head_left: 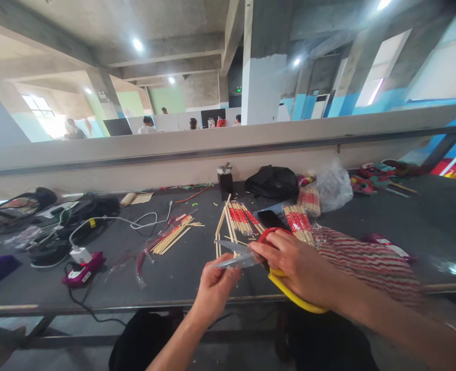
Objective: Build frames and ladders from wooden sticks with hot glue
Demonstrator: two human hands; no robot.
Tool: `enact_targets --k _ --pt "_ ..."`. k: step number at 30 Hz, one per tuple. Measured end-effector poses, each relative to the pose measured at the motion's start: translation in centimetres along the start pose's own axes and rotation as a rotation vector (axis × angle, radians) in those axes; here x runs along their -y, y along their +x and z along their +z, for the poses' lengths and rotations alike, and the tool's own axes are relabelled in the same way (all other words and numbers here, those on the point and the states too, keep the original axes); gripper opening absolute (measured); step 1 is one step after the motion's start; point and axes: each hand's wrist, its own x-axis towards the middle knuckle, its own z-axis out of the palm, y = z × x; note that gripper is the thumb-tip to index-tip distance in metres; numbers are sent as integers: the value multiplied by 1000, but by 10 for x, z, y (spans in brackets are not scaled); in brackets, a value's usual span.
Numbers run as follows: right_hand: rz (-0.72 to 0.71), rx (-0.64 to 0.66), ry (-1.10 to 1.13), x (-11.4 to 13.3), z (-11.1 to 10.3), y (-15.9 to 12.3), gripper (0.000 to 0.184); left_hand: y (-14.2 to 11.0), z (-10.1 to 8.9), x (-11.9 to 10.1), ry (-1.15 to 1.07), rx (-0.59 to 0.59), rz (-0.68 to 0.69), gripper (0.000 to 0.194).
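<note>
My right hand (295, 265) is closed round a pair of scissors (251, 253) with red and yellow handles, its blades pointing left. My left hand (214, 288) pinches a thin clear plastic wrapper (233, 260) that lies between the blades. Both hands hover over the near edge of a dark table (174, 278). Just behind them lie several wooden chopsticks (228, 224), some with red-printed wrappers (240, 216), and a bundle of wrapped ones (298, 222).
Loose sticks and torn wrappers (169, 238) lie to the left, with white cables (135, 221), a pink charger (83, 270) and dark bags (272, 181). A striped pack of wrapped sticks (363, 260) lies right. A low wall runs behind; people sit far back.
</note>
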Motion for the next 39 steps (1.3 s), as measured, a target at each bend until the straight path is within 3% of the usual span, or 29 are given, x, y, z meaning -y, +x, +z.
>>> enact_targets --k 7,19,24,29,39 --pt "-39 -50 -83 -3 6 -5 48 -2 1 3 37 -11 29 32" --pt "-79 -27 -134 -9 13 -10 42 -4 1 2 32 17 61 33" --pt "-109 -8 -214 -13 9 -12 44 -5 -1 -7 88 55 81 33" --pt "-108 24 -217 -14 8 -13 43 -5 0 -2 34 39 59 33" --pt "-107 -34 -178 -10 1 -8 48 -4 4 -2 48 24 46 32"
